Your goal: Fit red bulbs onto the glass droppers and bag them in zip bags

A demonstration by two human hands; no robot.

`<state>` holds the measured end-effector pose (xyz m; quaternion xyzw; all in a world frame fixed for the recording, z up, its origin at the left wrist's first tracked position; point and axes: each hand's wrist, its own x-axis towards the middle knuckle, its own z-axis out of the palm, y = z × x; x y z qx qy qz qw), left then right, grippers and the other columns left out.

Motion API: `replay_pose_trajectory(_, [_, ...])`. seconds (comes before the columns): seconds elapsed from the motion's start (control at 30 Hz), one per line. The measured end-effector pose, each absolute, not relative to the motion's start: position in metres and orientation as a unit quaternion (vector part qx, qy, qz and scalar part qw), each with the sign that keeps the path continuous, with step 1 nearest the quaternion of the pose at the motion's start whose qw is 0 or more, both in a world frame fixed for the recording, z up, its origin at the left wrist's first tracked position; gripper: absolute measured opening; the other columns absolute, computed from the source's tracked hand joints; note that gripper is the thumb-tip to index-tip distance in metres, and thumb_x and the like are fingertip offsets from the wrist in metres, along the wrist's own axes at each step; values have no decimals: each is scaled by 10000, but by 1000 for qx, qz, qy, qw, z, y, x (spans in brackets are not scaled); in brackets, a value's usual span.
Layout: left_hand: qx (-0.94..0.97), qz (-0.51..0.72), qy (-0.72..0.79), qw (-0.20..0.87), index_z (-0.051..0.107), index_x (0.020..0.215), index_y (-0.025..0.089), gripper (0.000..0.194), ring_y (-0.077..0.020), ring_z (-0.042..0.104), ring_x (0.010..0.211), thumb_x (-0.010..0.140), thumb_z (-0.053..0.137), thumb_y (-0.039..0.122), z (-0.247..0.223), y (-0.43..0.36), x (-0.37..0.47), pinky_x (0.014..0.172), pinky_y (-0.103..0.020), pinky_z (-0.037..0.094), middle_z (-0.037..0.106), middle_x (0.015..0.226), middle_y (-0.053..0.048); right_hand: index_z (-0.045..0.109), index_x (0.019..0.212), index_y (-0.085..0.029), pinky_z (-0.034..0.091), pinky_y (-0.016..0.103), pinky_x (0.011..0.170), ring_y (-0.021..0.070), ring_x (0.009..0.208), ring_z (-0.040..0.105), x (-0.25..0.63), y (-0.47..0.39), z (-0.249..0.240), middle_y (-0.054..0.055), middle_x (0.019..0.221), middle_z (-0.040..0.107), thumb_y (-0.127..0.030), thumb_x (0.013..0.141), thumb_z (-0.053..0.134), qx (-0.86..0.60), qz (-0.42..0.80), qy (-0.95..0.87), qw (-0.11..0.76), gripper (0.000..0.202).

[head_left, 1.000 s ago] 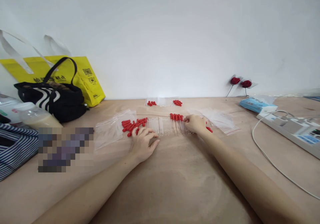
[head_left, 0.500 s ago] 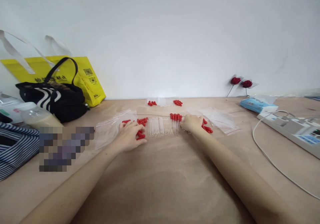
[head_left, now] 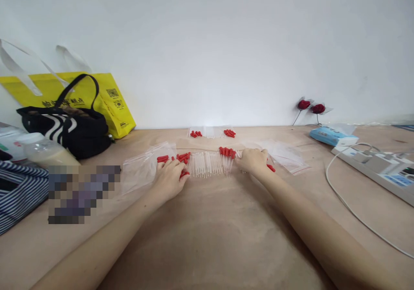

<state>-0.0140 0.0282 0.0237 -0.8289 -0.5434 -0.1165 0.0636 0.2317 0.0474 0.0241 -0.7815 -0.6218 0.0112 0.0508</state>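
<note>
My left hand (head_left: 168, 179) rests among loose red rubber bulbs (head_left: 183, 156). Its thumb and forefinger close on one red rubber bulb (head_left: 184, 174). Clear thin glass dropper tubes (head_left: 206, 164) lie side by side in a row between my hands. At the row's right end, several droppers (head_left: 227, 153) have red bulbs on their far ends. My right hand (head_left: 254, 160) is curled just right of these droppers, beside another pile of red bulbs (head_left: 271, 168). Its fingertips are hidden behind the hand, so what they hold cannot be made out.
Clear zip bags (head_left: 145, 163) lie left and right of the row. Another bag (head_left: 211, 132) with bulbs stands out near the wall. Bags and a bottle (head_left: 48, 150) crowd the left; a tissue pack (head_left: 333, 135) and a power strip (head_left: 381, 169) with a cable lie right.
My left thumb has drawn in towards the fingers, around a red bulb. My right hand has shifted only slightly, staying by the right pile. The view has moved a little.
</note>
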Motion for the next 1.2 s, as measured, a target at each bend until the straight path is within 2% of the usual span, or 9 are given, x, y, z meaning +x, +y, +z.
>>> replay_pose_trajectory(0.17, [-832,-261,-482,-88,447,811,180,62,-164,533,736,795,454,239,16,18,1,654,-299,421,556,781,-27,573,786,-132,313,311,687,217,782,553,236,17,15,111,819,631,-235,784,393,-670,-25,-731,129,208])
replay_pose_trajectory(0.27, [-814,-336,-433,-193,410,918,182,119,-135,550,711,814,424,238,3,9,10,662,-281,451,552,780,-13,543,796,-148,294,300,679,192,761,513,239,-4,0,77,791,617,-221,821,395,-557,-56,-805,198,167])
replay_pose_trajectory(0.33, [-806,-349,-411,-244,423,942,178,141,-138,566,750,809,432,224,-4,5,13,687,-283,464,568,805,-25,550,867,-152,279,306,673,192,761,485,240,-14,-9,75,800,612,-195,833,395,-500,-80,-833,225,164])
replay_pose_trajectory(0.4, [-808,-338,-400,-271,466,870,172,85,-143,573,761,793,444,202,-9,2,15,677,-279,471,583,814,-37,556,947,-158,267,313,675,193,767,464,242,-20,-15,80,827,608,-161,835,392,-465,-101,-846,239,198])
replay_pose_trajectory(0.5, [-829,-302,-400,-248,504,746,165,52,-140,565,710,755,455,150,-10,0,13,654,-278,464,599,773,-30,575,918,-163,257,321,687,184,746,443,243,-24,-18,69,792,592,-143,836,389,-446,-106,-853,248,205])
replay_pose_trajectory(0.63, [-862,-268,-392,-178,559,825,173,156,-147,553,738,714,476,99,-9,1,10,695,-292,450,606,780,-19,563,855,-156,260,324,708,174,742,450,240,-25,-19,54,765,576,-154,843,386,-438,-79,-859,254,177])
replay_pose_trajectory(0.73, [-866,-270,-400,-132,598,923,175,193,-175,539,858,751,511,172,-11,2,10,777,-324,432,592,920,-56,536,827,-154,267,319,725,159,737,473,238,-26,-21,43,759,582,-171,848,394,-431,-48,-858,274,144])
replay_pose_trajectory(0.87, [-870,-258,-413,-71,653,840,196,165,-193,518,868,802,501,247,-14,2,13,786,-351,399,591,917,-55,518,798,-162,269,318,741,143,710,493,235,-27,-24,29,736,590,-194,857,395,-420,-34,-856,300,139])
replay_pose_trajectory(1.2, [-862,-257,-433,-63,570,864,215,130,-172,533,811,848,449,260,-8,-4,15,726,-320,326,640,836,6,511,794,-166,281,314,736,134,671,500,233,-26,-26,25,729,593,-169,856,378,-419,-39,-848,324,148])
